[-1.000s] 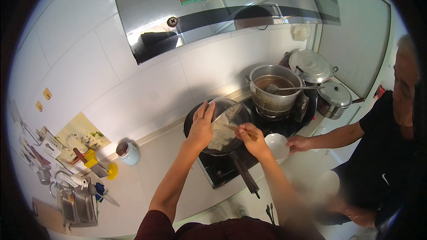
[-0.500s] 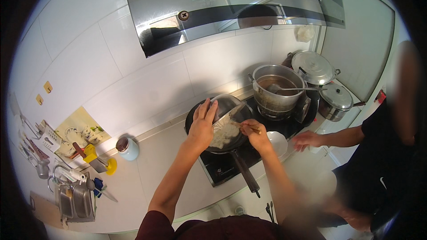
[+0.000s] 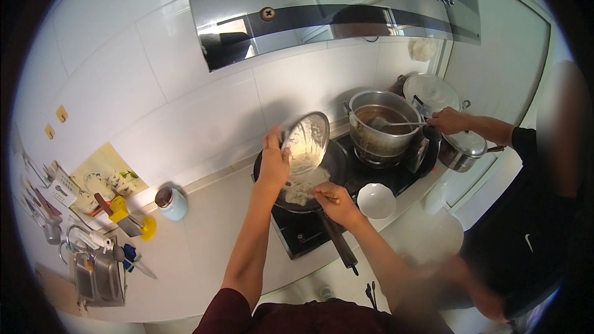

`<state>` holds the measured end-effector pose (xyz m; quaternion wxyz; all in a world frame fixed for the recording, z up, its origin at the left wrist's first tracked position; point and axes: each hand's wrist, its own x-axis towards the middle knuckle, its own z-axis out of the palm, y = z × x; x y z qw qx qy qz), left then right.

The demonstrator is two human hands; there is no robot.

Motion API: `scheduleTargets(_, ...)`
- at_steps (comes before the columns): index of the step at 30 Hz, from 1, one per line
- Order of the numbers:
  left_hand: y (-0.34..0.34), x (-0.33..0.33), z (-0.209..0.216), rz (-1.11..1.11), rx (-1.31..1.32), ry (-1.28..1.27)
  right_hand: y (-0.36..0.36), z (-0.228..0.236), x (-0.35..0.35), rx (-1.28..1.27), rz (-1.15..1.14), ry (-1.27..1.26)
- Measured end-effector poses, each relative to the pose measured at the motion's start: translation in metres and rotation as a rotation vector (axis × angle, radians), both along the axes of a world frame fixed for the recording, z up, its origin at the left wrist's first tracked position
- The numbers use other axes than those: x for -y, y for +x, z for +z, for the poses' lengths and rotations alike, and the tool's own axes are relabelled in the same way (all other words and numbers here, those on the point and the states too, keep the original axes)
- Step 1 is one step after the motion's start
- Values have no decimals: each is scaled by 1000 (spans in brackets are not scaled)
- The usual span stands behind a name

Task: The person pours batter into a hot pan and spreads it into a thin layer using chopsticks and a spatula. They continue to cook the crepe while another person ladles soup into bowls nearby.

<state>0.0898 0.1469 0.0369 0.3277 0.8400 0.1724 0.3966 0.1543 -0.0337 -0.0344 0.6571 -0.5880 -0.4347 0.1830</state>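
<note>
My left hand (image 3: pixel 274 159) grips the rim of a metal bowl (image 3: pixel 320 125), which is tipped on its side over the pan. Pale, sticky batter (image 3: pixel 303 139) coats the inside of the bowl. More of the lumpy batter (image 3: pixel 309 185) lies below it in the black frying pan (image 3: pixel 337 167). My right hand (image 3: pixel 337 204) is closed round what look like wooden chopsticks (image 3: pixel 336 200), just above the pan's near rim. Their tips are hidden at the batter. The pan's long handle (image 3: pixel 337 241) points toward me, under my right hand.
A white bowl (image 3: pixel 376 201) sits right of the pan. Behind it stands a large pot (image 3: pixel 380 139) of brown liquid; a co-worker's hand (image 3: pixel 448 121) holds its ladle (image 3: pixel 396 124). Lidded pots (image 3: pixel 464 143) are farther right. A jar (image 3: pixel 171 203), knife holder (image 3: pixel 127 216) and sink (image 3: pixel 99 278) are left.
My left hand has tipped the metal bowl up, so its inside shows. My right hand has moved slightly left and nearer. The co-worker's hand has reached up to the ladle.
</note>
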Motion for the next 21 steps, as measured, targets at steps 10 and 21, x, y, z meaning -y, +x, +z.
scheduleTargets(10, -40, -35, 6, -33, 536, -1064, 19, 15, 22, 176, -88, 73)
scheduleTargets(21, -201, -61, -77, 22, 720, -1140, 32, 22, 25, -99, -91, -127)
